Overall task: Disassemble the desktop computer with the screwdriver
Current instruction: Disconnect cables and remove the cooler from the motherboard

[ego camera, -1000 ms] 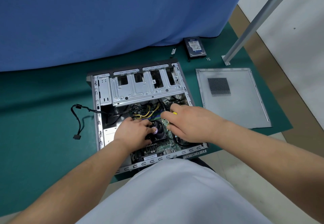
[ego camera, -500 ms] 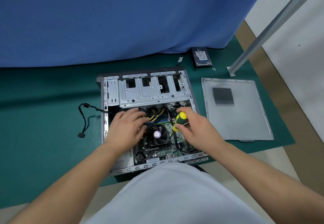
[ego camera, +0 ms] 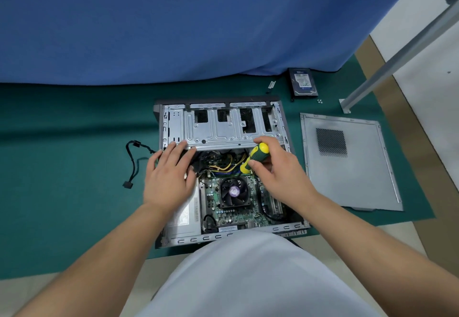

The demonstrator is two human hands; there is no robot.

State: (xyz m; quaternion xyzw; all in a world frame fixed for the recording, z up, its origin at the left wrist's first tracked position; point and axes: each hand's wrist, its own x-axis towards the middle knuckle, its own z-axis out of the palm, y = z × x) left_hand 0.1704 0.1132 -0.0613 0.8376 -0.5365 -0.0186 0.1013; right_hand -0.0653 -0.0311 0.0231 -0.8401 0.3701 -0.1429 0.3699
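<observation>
Left hand (ego camera: 169, 177) slid up, flat on computer (ego camera: 223, 128) — right hand (ego camera: 280, 172) grips screwdriver (ego camera: 254, 157).

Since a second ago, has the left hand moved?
Yes. The left hand has left the CPU fan, going up and left to the drive cage edge.
</observation>
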